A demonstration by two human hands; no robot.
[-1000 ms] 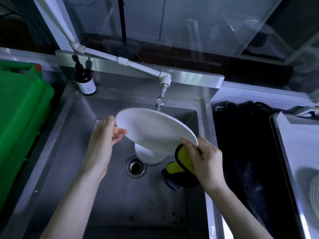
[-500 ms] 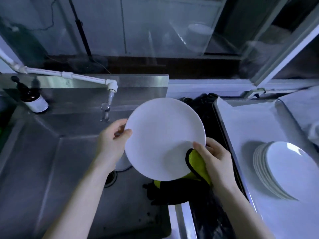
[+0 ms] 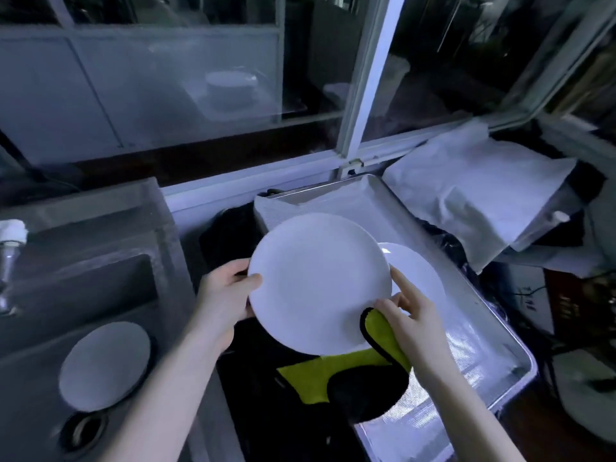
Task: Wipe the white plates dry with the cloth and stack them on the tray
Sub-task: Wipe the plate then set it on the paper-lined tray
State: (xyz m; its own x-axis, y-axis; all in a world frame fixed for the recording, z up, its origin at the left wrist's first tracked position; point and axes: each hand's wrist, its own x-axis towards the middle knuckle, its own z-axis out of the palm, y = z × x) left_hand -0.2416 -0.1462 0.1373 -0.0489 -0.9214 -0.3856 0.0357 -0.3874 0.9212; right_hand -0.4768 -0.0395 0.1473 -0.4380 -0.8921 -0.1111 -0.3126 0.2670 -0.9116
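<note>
Two pinches hold the plate (image 3: 316,281), left hand (image 3: 226,295) bare, right hand (image 3: 413,321) through the cloth (image 3: 380,335); lower it level onto your stack (image 3: 421,275).

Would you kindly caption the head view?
Left hand and right hand, with cloth, hold a white plate over the tray.

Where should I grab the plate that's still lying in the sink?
Probably the rim of the plate, at the near edge beside the drain, reaching down from above into the sink. It lies almost flat on the bottom, so only that thin edge gives you something to hook under.
</note>
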